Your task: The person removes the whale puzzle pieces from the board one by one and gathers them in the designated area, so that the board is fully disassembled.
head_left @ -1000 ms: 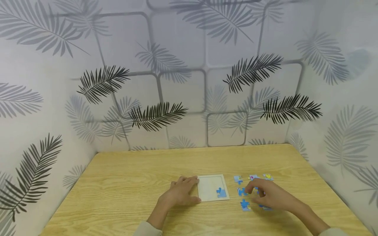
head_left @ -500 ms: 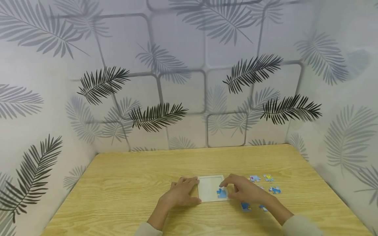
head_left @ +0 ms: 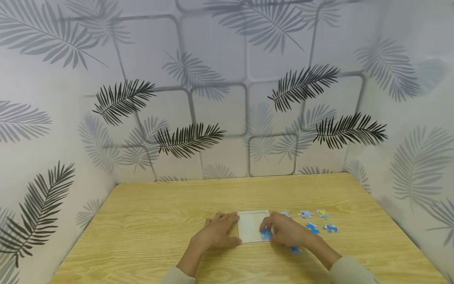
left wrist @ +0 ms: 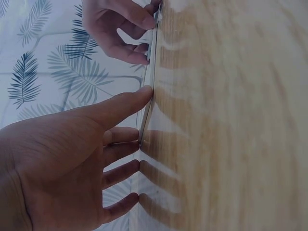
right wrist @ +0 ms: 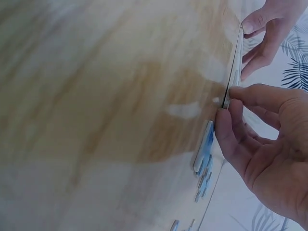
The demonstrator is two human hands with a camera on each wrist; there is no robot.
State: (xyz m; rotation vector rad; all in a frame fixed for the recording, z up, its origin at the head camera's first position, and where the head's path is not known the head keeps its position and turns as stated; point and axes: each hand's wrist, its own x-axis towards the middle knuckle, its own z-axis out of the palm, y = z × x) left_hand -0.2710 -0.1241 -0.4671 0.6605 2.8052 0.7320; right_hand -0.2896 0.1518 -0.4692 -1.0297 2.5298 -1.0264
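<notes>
A square white puzzle tray lies flat on the table. My left hand rests at its left side, thumb and forefinger touching the edge, other fingers loosely spread. A blue jigsaw piece lies in the tray's near right corner, partly covered by my right hand. The curled forefinger and thumb of that hand pinch about this piece. In the right wrist view, the right fingertips meet the tray's edge, with loose pieces beside them. The left wrist view shows the left thumb against the tray.
To the right of the tray lie several loose jigsaw pieces, among them a sun piece, a piece with a pink swirl and a blue piece. The wood-grain table reaches back to a leaf-patterned wall.
My right hand has moved left from the loose pieces to the right side of the tray, and its fingers have lowered onto the corner piece. My left hand has stayed put.
</notes>
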